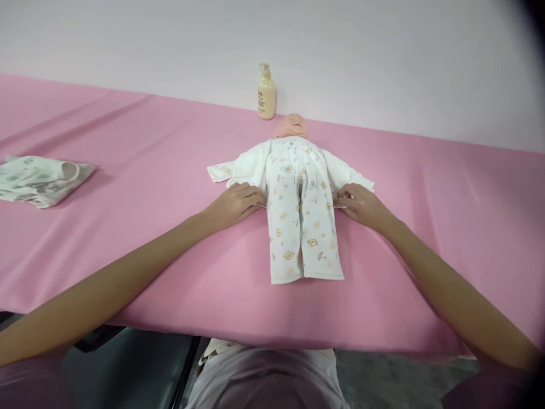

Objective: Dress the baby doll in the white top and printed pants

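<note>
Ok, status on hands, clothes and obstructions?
Left hand and right hand at opposite sides of shirt, grip unclear. Pants flat over shirt, doll head showing. Bottle beyond, not in the way.

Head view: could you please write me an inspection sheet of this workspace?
Surface: pink cover, creased.
Job's things: baby doll, face up, only head visible; white top below it; patterned trousers laid over the top, legs toward the person.
Clutter: bundled garment at the left; pump bottle upright near the doll's head.
Hands: left hand and right hand beside the trousers, fingers at white fabric; grip unclear.
Cables: nothing seen.
Surroundings: pale wall behind; dark seat at lower left.
</note>
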`<state>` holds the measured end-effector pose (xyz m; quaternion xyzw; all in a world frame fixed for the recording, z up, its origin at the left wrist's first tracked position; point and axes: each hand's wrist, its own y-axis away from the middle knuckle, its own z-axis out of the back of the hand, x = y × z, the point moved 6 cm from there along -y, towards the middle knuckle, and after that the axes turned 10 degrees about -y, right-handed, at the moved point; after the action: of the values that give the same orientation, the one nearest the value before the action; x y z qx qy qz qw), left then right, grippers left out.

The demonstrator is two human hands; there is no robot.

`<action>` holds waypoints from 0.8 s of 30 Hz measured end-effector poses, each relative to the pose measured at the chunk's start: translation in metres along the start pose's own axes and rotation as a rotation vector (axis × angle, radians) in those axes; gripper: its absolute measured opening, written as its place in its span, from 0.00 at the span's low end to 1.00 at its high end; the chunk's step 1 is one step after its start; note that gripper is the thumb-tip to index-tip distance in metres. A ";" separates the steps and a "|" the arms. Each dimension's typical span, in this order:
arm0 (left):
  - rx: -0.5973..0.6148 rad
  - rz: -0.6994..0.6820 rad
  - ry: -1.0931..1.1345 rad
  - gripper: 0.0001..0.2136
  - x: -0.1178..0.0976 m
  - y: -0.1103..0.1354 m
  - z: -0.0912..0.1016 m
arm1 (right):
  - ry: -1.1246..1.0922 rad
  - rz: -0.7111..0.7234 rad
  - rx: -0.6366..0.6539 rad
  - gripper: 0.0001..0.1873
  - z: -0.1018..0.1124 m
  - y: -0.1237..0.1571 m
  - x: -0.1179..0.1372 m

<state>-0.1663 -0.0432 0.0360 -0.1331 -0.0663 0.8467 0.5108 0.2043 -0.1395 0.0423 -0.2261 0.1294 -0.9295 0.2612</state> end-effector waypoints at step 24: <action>-0.084 0.932 0.228 0.13 0.054 0.022 0.032 | -0.077 -0.996 0.116 0.24 0.014 0.008 -0.026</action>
<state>-0.2185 -0.0048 0.0522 -0.2612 0.0227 0.9621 0.0751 0.2346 -0.1338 0.0418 -0.2799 -0.0557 -0.9378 -0.1975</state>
